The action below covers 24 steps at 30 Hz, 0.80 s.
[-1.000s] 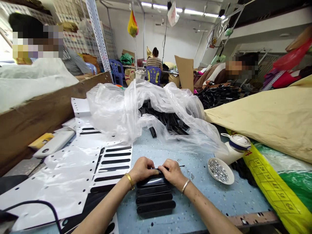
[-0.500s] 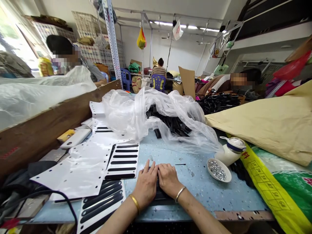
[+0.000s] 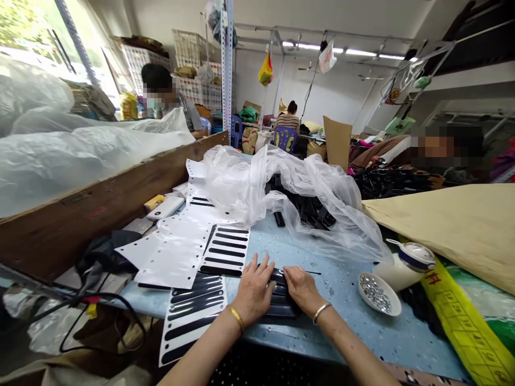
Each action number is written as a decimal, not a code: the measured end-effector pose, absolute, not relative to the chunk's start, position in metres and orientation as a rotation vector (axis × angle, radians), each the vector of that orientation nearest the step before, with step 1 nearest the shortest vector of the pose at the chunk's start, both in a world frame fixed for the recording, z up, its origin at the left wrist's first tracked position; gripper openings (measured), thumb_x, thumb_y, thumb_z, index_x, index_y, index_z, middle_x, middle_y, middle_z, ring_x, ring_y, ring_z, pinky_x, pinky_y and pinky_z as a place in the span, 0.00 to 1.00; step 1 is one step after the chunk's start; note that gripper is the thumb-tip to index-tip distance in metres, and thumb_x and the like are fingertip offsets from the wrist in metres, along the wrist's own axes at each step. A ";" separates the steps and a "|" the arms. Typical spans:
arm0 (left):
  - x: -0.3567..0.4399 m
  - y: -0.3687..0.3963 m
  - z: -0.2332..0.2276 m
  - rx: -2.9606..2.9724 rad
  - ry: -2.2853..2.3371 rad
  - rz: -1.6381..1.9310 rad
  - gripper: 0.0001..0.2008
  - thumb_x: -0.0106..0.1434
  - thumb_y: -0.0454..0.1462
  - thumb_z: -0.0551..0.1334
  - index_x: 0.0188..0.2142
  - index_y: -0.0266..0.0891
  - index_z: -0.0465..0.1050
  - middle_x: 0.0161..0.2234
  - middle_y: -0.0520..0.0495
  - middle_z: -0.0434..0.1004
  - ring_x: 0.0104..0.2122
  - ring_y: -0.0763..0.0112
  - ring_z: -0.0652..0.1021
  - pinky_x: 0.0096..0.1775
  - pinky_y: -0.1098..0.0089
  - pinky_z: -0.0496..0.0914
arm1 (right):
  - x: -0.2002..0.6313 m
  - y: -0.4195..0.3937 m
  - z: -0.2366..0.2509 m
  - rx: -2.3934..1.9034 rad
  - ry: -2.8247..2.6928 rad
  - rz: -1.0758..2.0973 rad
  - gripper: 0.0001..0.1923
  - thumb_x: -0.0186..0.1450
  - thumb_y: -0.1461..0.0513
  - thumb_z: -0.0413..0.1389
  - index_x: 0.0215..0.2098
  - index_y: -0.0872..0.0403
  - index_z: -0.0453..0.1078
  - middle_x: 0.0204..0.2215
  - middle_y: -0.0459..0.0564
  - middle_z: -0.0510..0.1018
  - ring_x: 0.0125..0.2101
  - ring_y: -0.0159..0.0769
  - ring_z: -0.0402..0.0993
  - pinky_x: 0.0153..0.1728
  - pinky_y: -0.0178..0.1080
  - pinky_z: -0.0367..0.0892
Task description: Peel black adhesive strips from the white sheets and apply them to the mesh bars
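Observation:
A glossy black ridged plastic piece (image 3: 281,304) lies on the blue table near its front edge. My left hand (image 3: 254,289) rests flat on its left side, fingers stretched and spread, thumb across the top. At the right side of the piece, my right hand (image 3: 302,287) has its fingers bent and pressed together on the far edge; what lies under the fingertips is hidden. Left of my hands is a white sheet with black strips (image 3: 226,251), and nearer me lies another strip sheet (image 3: 193,316). A thin dark stick (image 3: 314,273) lies beyond my right hand.
A bowl of small shiny metal parts (image 3: 378,294) stands at the right beside a white lidded jug (image 3: 410,262). Clear plastic sheeting (image 3: 237,185) covers a heap of black parts (image 3: 308,206). A wooden board (image 3: 120,179) edges the left. Several other people sit farther back.
The view has turned left, so the scene sits further right. My hands have moved apart, uncovering more of the black piece; my left thumb now stretches over it.

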State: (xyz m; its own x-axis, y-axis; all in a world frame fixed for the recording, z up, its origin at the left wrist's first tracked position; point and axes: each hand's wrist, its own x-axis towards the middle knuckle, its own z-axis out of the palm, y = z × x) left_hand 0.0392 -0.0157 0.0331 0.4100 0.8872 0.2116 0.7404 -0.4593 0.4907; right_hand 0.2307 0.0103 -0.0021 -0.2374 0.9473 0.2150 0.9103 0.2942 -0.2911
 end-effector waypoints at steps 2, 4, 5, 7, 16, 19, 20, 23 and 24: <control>0.032 -0.044 0.032 2.055 1.433 0.841 0.20 0.65 0.42 0.56 0.54 0.39 0.66 0.58 0.35 0.68 0.60 0.46 0.64 0.57 0.49 0.61 | 0.232 0.015 0.004 -1.681 -2.223 0.176 0.14 0.70 0.61 0.47 0.43 0.56 0.74 0.33 0.54 0.79 0.37 0.40 0.74 0.39 0.37 0.62; 0.030 -0.076 0.024 1.568 1.280 0.742 0.16 0.64 0.49 0.56 0.42 0.41 0.72 0.40 0.38 0.80 0.41 0.51 0.80 0.41 0.56 0.74 | 0.229 0.017 0.009 -1.671 -2.232 0.217 0.14 0.70 0.57 0.49 0.42 0.56 0.74 0.33 0.54 0.79 0.37 0.39 0.74 0.40 0.37 0.62; 0.031 -0.089 0.018 1.258 1.169 0.624 0.19 0.63 0.52 0.56 0.41 0.40 0.70 0.33 0.39 0.80 0.33 0.53 0.82 0.30 0.61 0.75 | 0.227 0.017 0.011 -1.660 -2.243 0.242 0.15 0.69 0.55 0.50 0.40 0.56 0.74 0.33 0.54 0.79 0.36 0.39 0.74 0.39 0.36 0.62; 0.037 -0.107 0.008 0.718 1.031 0.584 0.26 0.58 0.58 0.59 0.44 0.41 0.66 0.31 0.41 0.80 0.26 0.58 0.82 0.17 0.72 0.68 | 0.221 0.013 0.012 -1.647 -2.269 0.293 0.17 0.65 0.51 0.54 0.35 0.56 0.75 0.31 0.53 0.78 0.35 0.40 0.74 0.38 0.36 0.62; 0.044 -0.065 0.020 0.860 1.199 0.803 0.24 0.52 0.55 0.66 0.26 0.36 0.65 0.18 0.49 0.73 0.19 0.67 0.78 0.14 0.77 0.64 | 0.220 0.003 0.011 -1.833 -1.978 0.622 0.23 0.42 0.46 0.67 0.15 0.55 0.68 0.16 0.47 0.71 0.22 0.38 0.68 0.25 0.36 0.57; 0.045 -0.043 0.020 0.957 1.310 0.813 0.20 0.48 0.49 0.69 0.25 0.37 0.65 0.15 0.54 0.69 0.16 0.70 0.74 0.16 0.76 0.64 | 0.223 0.011 0.010 -1.811 -1.811 0.680 0.16 0.46 0.53 0.66 0.19 0.56 0.70 0.18 0.49 0.75 0.23 0.41 0.71 0.24 0.36 0.61; 0.045 -0.037 0.019 0.961 1.326 0.827 0.20 0.46 0.47 0.71 0.25 0.37 0.65 0.15 0.56 0.69 0.17 0.70 0.74 0.17 0.76 0.64 | 0.223 0.013 0.010 -1.781 -1.762 0.716 0.13 0.48 0.55 0.65 0.22 0.57 0.72 0.20 0.50 0.77 0.24 0.41 0.72 0.25 0.36 0.63; 0.046 -0.025 0.014 0.955 1.341 0.856 0.21 0.42 0.46 0.73 0.26 0.38 0.64 0.16 0.57 0.68 0.17 0.71 0.74 0.19 0.75 0.66 | 0.223 0.012 0.009 -1.677 -1.652 0.815 0.11 0.53 0.59 0.61 0.32 0.58 0.73 0.25 0.51 0.81 0.26 0.40 0.77 0.26 0.35 0.69; 0.046 -0.023 0.012 0.948 1.339 0.858 0.22 0.42 0.47 0.73 0.26 0.38 0.65 0.16 0.57 0.68 0.17 0.71 0.73 0.19 0.74 0.66 | 0.222 0.010 0.009 -1.653 -1.624 0.836 0.12 0.54 0.59 0.60 0.34 0.59 0.73 0.27 0.52 0.81 0.28 0.40 0.77 0.28 0.36 0.71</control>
State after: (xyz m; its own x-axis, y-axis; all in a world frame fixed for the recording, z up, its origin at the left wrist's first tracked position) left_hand 0.0456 -0.0234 0.0125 0.0583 0.9181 -0.3921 0.0273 0.3911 0.9199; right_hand 0.2216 0.0096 0.0089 0.0224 0.9997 0.0087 0.5736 -0.0057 -0.8191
